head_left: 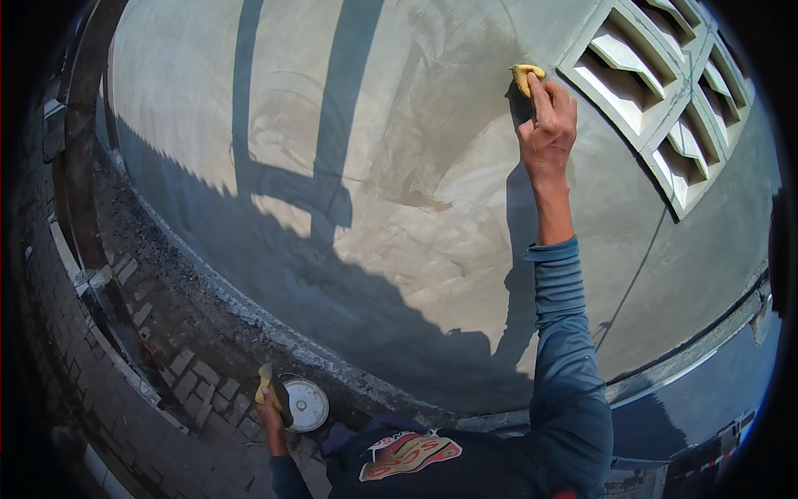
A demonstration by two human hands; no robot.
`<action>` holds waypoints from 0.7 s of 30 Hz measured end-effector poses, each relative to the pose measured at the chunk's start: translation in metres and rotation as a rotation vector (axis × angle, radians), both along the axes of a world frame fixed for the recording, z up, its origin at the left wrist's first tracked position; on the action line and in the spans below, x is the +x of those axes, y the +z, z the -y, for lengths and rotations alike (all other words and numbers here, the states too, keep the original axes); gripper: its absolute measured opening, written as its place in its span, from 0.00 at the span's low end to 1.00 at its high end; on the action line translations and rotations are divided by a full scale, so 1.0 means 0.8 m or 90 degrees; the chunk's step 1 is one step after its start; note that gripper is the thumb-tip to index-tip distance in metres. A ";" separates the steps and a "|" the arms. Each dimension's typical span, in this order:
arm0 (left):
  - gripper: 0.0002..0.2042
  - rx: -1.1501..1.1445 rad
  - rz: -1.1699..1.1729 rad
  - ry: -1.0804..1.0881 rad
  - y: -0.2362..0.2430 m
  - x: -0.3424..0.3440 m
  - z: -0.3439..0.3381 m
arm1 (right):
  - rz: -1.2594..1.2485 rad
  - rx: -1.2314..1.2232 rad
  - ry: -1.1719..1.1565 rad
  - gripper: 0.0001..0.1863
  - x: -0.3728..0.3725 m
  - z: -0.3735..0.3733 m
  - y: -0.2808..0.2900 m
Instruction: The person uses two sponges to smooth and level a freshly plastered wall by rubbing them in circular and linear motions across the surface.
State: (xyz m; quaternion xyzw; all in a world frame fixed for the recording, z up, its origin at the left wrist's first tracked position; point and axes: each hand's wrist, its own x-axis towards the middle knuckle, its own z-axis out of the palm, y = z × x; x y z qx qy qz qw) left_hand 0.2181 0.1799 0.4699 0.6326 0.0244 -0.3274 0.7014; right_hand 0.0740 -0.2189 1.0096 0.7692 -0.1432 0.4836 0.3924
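Observation:
My right arm is stretched up along the grey plastered wall (449, 241). In my right hand (549, 125) a yellow sponge (525, 76) is pinched, its face at the plaster just left of the vent blocks. Low down on the left, my left hand (269, 413) is closed round a plastering trowel (265, 384) with a yellowish handle and a dark, flat blade. That trowel is held away from the wall, beside a round white bucket (307, 406). Damp, darker patches and swirl marks show on the plaster left of the sponge.
Pale concrete vent blocks (644, 91) are set in the wall at the upper right. Rubble and loose bricks (195, 382) lie along the wall's foot. A dark post (87, 183) stands at the left, over brick paving (71, 358). Shadows cross the wall.

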 end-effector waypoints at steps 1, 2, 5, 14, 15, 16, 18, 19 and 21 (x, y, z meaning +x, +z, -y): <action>0.29 -0.029 0.038 -0.022 0.002 0.003 0.010 | 0.009 -0.024 0.000 0.30 0.007 0.005 0.008; 0.29 -0.011 0.050 -0.037 0.005 0.006 0.027 | 0.022 -0.039 -0.005 0.30 0.018 0.004 -0.011; 0.29 -0.089 0.092 -0.130 0.025 0.010 0.074 | -0.192 0.047 0.030 0.22 0.046 -0.011 -0.146; 0.27 -0.242 -0.113 -0.041 0.035 0.006 -0.003 | 0.032 0.149 -0.014 0.34 -0.127 -0.042 -0.103; 0.27 -0.255 -0.083 -0.058 0.029 0.007 -0.004 | 0.143 0.042 -0.043 0.34 -0.138 -0.039 -0.061; 0.27 -0.198 -0.063 -0.051 0.025 0.009 0.004 | 0.199 0.012 -0.046 0.34 -0.131 -0.030 -0.033; 0.28 -0.127 -0.045 -0.067 0.024 0.010 0.039 | 0.238 -0.034 -0.070 0.33 -0.105 -0.023 -0.036; 0.28 -0.159 -0.021 -0.076 0.029 0.008 0.065 | 0.229 -0.046 -0.089 0.31 -0.077 -0.015 -0.063; 0.29 -0.231 0.000 -0.108 0.050 0.000 0.121 | -0.012 0.045 -0.031 0.29 -0.026 -0.016 -0.173</action>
